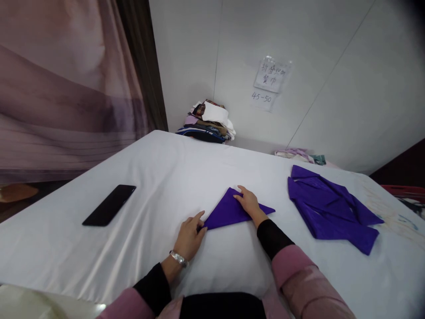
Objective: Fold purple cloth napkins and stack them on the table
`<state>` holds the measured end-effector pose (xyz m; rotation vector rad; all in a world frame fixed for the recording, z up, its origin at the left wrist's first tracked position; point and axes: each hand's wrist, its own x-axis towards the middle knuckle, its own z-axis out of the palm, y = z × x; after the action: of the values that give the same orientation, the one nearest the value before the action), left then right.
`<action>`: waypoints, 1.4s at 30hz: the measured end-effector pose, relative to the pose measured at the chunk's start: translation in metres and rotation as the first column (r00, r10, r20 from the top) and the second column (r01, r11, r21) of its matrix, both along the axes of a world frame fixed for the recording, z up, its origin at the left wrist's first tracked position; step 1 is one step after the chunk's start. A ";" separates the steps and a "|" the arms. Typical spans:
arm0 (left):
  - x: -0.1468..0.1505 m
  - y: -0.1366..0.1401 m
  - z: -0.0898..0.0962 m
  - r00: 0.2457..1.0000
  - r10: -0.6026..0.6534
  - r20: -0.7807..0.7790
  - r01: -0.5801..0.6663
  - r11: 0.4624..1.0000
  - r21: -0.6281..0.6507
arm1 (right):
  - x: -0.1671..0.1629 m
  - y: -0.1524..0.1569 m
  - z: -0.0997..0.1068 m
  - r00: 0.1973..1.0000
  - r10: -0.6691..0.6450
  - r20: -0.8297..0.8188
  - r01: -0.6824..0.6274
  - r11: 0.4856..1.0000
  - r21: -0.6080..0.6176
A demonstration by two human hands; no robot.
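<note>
While the purple cloth napkin (pixel 229 210) is lying folded into a flat triangle on the white-covered tabletop (pixel 159 177), just ahead of the person, both hands are resting on it, and the fold will hold best, I judge, if the edges are lined up before any crease is pressed in. The left hand (pixel 190 238) is sitting at the triangle's 8 o'clock corner, its fingers (pixel 198 217) loosely spread and only lightly curled, the tips pinning that point against the tabletop rather than gripping it. The right hand (pixel 248 203) is lying palm down over the upper middle of the triangle, fingers nearly straight and close together, pressing the layers flat; nothing is clasped in either hand. To do this well, the left fingertips should be keeping the corner from sliding while the right palm is smoothing outward toward the 3 o'clock tip, so that no air or wrinkle is trapped between the layers. A silver bracelet (pixel 178 258) is circling the left wrist. Well apart at 3 o'clock, a heap of purple napkins (pixel 327 206) is lying loosely overlapped; at 9 o'clock a black phone (pixel 109 204) is lying flat, and at 12 o'clock a stack of mixed folded cloths (pixel 207 122) is sitting against the wall.
</note>
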<state>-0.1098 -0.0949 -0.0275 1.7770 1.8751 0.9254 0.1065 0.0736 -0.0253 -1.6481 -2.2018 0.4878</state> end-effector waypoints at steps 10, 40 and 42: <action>-0.008 0.001 -0.005 0.997 0.002 0.074 -0.006 0.999 0.043 | 0.006 -0.003 -0.005 1.000 -0.029 -0.003 0.029 0.999 0.040; -0.013 0.000 0.003 0.986 -0.080 -0.145 0.084 0.996 0.025 | 0.012 -0.005 -0.006 1.000 -0.003 0.028 0.001 0.997 0.076; -0.014 -0.001 0.002 0.984 -0.089 -0.155 0.094 0.995 0.030 | 0.012 -0.005 -0.006 1.000 0.007 0.020 -0.008 0.997 0.082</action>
<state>-0.1235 -0.0961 -0.0251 1.9900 1.8602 0.8162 0.1184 0.0681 -0.0311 -1.6099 -2.2124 0.3796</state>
